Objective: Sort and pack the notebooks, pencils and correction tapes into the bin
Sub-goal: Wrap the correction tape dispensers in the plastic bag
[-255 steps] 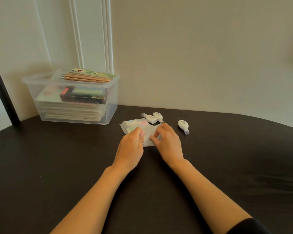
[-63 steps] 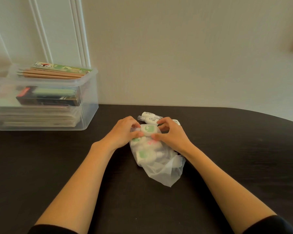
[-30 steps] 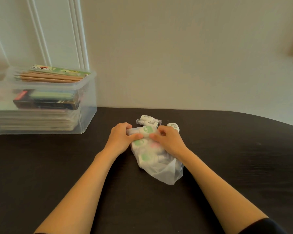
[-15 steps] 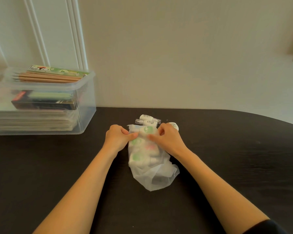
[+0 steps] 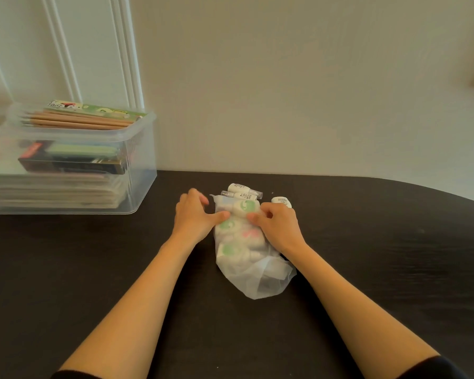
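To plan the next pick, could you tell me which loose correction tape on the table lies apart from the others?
The correction tape just beyond the right hand lies alone; the other two lie side by side behind the bag.

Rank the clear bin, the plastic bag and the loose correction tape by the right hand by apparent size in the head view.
1. clear bin, though cut off at the frame's left
2. plastic bag
3. loose correction tape, partly behind the right hand
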`<control>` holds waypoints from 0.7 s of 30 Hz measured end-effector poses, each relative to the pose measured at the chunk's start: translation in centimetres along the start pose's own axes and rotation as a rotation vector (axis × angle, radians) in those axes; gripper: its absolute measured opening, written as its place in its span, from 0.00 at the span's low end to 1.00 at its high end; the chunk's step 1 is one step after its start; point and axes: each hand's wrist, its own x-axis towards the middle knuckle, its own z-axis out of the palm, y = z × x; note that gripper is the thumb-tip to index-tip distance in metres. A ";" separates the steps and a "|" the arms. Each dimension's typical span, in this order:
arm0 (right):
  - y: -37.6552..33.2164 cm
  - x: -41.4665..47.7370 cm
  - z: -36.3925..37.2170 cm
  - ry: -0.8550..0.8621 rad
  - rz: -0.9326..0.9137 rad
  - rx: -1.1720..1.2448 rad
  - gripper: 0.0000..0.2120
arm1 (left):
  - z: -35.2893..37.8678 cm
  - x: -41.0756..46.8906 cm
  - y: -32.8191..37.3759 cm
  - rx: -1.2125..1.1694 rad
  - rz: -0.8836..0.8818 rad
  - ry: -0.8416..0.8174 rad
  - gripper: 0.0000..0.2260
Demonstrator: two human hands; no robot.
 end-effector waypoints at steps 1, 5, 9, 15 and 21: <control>0.0 -0.1 -0.1 -0.007 -0.011 0.000 0.20 | 0.0 0.2 0.0 -0.009 0.044 -0.058 0.23; 0.0 0.0 -0.7 -0.010 -0.027 0.005 0.21 | -0.3 0.7 -0.2 -0.075 0.079 -0.238 0.28; 0.0 0.5 -1.2 -0.115 0.114 0.107 0.17 | -0.7 1.0 -0.5 -0.091 0.096 -0.243 0.12; -0.2 0.6 -1.1 -0.168 0.071 0.072 0.20 | -0.6 0.8 -0.5 -0.092 0.101 -0.250 0.05; -0.3 0.5 -0.3 -0.041 0.021 0.074 0.20 | 0.0 0.6 -0.3 -0.008 0.121 -0.226 0.14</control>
